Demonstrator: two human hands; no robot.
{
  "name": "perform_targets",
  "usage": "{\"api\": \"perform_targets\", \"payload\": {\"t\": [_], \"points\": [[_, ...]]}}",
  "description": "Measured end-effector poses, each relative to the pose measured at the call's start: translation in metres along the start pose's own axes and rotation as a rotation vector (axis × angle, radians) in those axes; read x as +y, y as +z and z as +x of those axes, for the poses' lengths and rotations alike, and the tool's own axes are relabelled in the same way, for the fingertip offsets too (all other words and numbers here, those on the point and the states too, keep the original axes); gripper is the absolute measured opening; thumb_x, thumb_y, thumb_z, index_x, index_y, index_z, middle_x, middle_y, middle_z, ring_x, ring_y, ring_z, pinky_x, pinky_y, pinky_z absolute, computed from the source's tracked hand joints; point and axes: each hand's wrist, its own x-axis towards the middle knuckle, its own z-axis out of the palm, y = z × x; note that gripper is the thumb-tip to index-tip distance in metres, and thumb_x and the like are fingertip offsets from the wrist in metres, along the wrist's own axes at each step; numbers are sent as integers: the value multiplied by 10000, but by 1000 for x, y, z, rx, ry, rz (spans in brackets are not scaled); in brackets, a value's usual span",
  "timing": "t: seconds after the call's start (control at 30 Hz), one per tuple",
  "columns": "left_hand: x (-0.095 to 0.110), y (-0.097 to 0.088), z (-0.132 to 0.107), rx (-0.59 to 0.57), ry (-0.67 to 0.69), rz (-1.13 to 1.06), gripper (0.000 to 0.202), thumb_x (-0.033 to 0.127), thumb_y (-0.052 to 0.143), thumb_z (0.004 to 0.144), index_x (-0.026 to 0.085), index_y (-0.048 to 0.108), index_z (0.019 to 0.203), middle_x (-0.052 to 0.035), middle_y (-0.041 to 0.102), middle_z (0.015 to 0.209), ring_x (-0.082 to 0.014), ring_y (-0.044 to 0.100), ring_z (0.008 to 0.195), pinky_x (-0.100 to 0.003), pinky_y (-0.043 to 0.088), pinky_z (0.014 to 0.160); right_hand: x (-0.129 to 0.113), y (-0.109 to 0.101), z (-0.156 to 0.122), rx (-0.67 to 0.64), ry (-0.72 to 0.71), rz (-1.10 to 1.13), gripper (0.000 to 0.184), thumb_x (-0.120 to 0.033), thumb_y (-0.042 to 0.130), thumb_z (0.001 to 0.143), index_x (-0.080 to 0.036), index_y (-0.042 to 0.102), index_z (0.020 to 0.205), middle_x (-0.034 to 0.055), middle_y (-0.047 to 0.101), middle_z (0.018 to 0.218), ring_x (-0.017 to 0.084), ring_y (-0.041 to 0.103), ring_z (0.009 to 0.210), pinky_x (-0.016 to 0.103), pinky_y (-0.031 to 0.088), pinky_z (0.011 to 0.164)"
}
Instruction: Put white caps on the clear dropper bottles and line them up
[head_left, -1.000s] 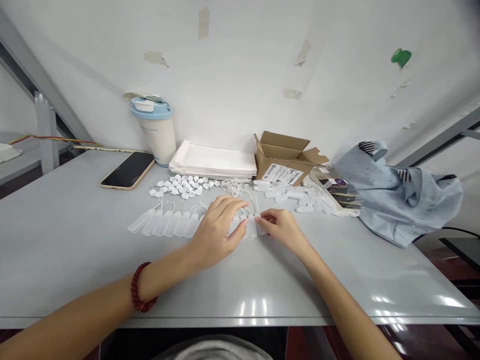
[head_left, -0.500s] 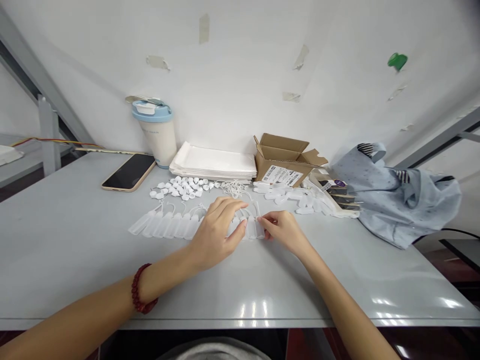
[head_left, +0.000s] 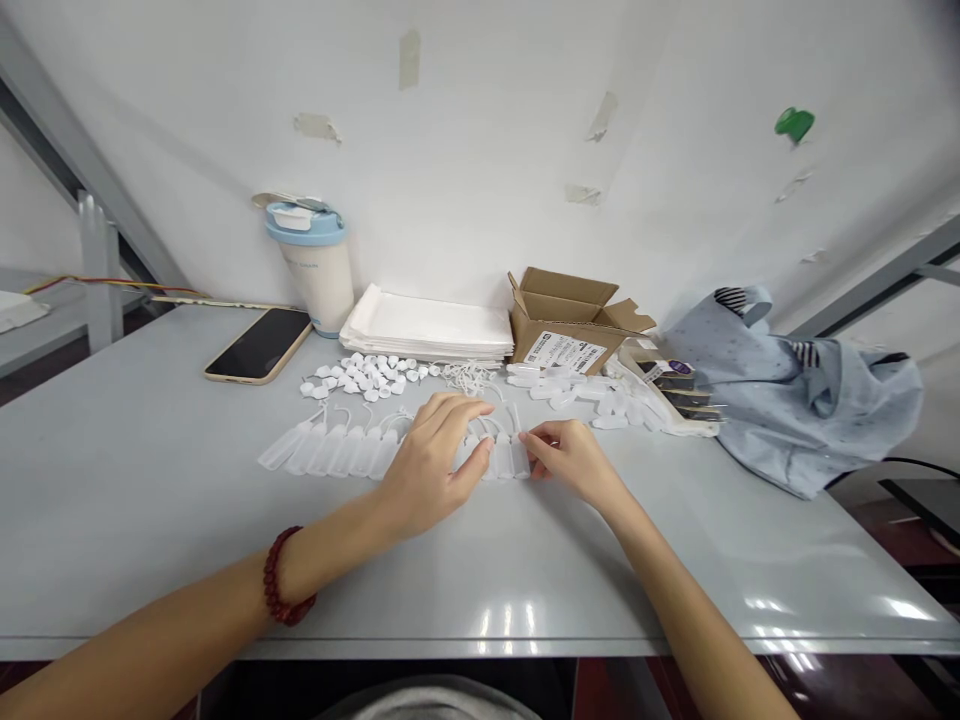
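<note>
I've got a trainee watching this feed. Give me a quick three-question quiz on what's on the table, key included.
1. Which hand is at the right end of the row of plastic pieces?
2. What lies between that row's left part and the stack of white envelopes? A: phone; B: white caps; C: box.
3. True or false: the phone lies screen up, left of the cup.

Key: 1. The right hand. 2. B. 3. True.
</note>
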Motion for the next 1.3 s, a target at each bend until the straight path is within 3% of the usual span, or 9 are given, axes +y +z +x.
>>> {"api": "perform_targets", "payload": {"t": [0.1,0.27,0.4,0.5,0.73,0.93,1.13,1.3], "points": [[-2,-2,2,3,-5,15,248,113,483,874,154,545,1110,-98,630,1055,-231,542,1033,-414,467,905,4,-5,2,37,-37,-88,254,-323,502,851,-151,673,775,27,677,602,146,614,495,228,430,467],[-20,-14,14,-13,-110,81,295,97,369,874,158,576,1075,-92,638,1070,-236,531,1058,-437,458,919,19,-28,11,279,-52,-366,221,-229,510,834,-149,696,923,73,726,806,190,662,701,278,475,641],[-53,-25,23,-161,-246,174,337,107,322,856,160,636,969,-79,674,974,-257,546,1021,-450,485,870,37,-51,18,394,-20,-503,316,-85,470,790,-129,700,1002,128,706,962,238,651,843,332,458,755],[-72,-28,25,-273,-239,203,344,132,326,861,171,658,945,-80,686,973,-262,563,1012,-448,493,856,51,-62,22,448,16,-596,412,1,434,734,-102,702,1030,177,669,1073,273,641,914,352,443,783],[-69,-19,25,-445,-98,187,336,178,338,906,195,643,1044,-58,676,1063,-244,513,1111,-395,474,889,69,-70,26,413,72,-693,497,66,457,652,-104,717,1039,172,700,1063,290,637,1001,326,441,808],[-69,-4,39,-519,46,235,330,100,369,859,132,640,1044,-118,640,1148,-289,463,1141,-434,432,905,74,-68,31,392,91,-685,460,66,492,640,-130,737,977,144,726,1014,258,657,973,283,451,762],[-65,22,60,-587,144,266,311,0,411,741,152,675,802,-123,671,1052,-265,521,944,-402,440,816,65,-65,29,342,48,-594,372,19,539,643,-136,744,911,125,744,909,246,674,862,286,462,725],[-66,42,67,-584,135,247,242,-12,471,644,166,626,592,-134,691,906,-268,539,884,-382,454,779,48,-59,25,296,-29,-490,250,-136,611,691,-144,738,907,58,725,773,203,652,687,275,463,638]]}}
